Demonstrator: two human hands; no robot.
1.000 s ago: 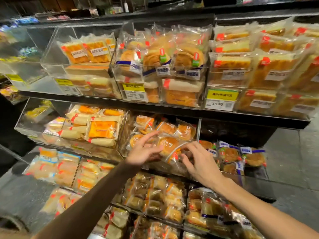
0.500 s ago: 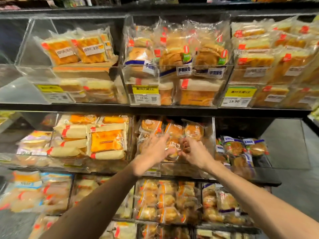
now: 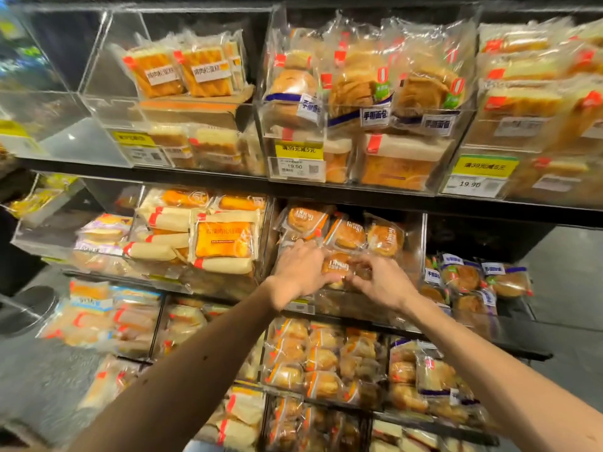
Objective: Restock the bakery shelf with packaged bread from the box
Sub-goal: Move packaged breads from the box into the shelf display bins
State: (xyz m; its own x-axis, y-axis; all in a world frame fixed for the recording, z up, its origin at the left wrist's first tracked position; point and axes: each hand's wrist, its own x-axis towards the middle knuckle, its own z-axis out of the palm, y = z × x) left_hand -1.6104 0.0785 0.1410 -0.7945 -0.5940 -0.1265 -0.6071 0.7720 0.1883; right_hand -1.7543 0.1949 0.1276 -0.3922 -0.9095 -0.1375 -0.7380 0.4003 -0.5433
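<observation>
Dark tiered shelving unit fills the view, with each black shelf set further forward than the one above. Clear acrylic bins stand side by side on the shelves. Their panels carry pale reflections, brightest in the upper-left bin. Yellow-and-white price labels are fixed to several bin fronts. Grey speckled floor shows right and lower left of the unit. The top edge is dark and blurred.
</observation>
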